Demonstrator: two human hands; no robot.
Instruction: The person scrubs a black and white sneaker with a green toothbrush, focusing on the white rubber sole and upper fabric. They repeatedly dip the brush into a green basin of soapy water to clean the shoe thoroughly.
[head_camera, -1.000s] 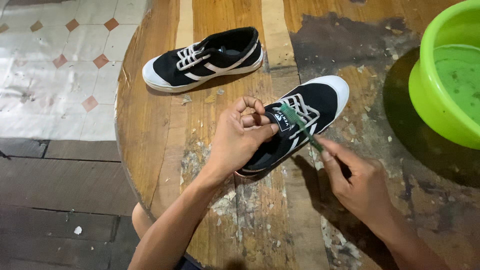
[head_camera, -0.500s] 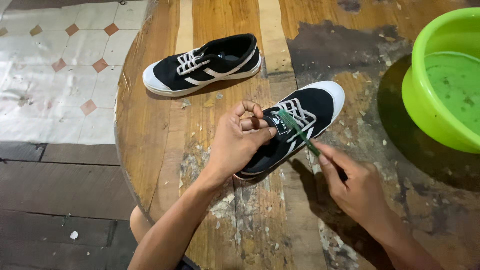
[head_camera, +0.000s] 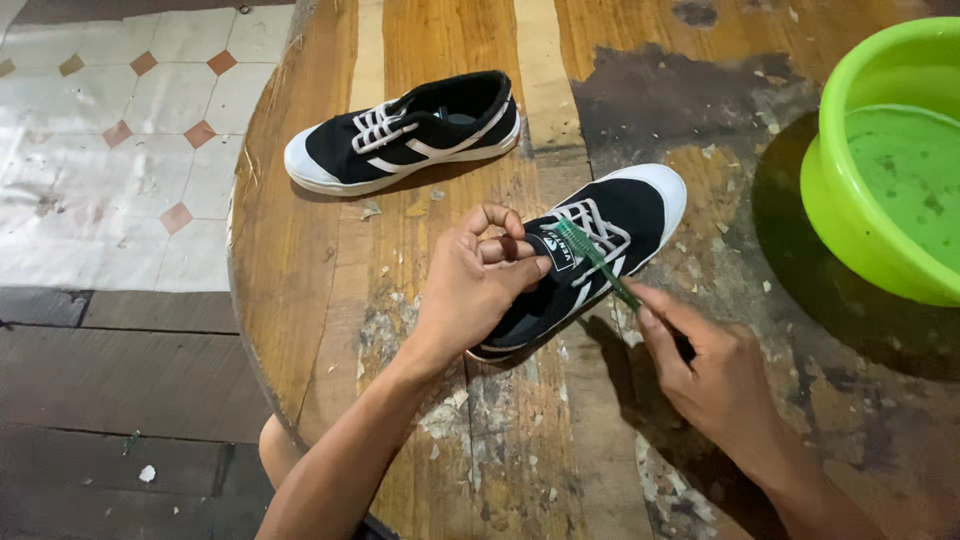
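A black sneaker with a white toe cap and white laces (head_camera: 625, 215) lies on the round wooden table (head_camera: 330, 300), toe pointing to the far right. My left hand (head_camera: 478, 285) grips its tongue and heel opening. My right hand (head_camera: 715, 375) holds a green toothbrush (head_camera: 592, 258) whose bristle end rests on the shoe's laces. A second matching black sneaker (head_camera: 405, 135) lies on its own farther back on the table, toe to the left.
A bright green plastic basin (head_camera: 880, 170) holding water stands at the right edge of the table. The tabletop is worn, with flaking paint and small debris. To the left, the table's curved edge drops to a tiled floor (head_camera: 110, 150) and dark boards.
The view has shifted slightly. The toothbrush head has moved a little along the laces while my left hand keeps its grip on the shoe.
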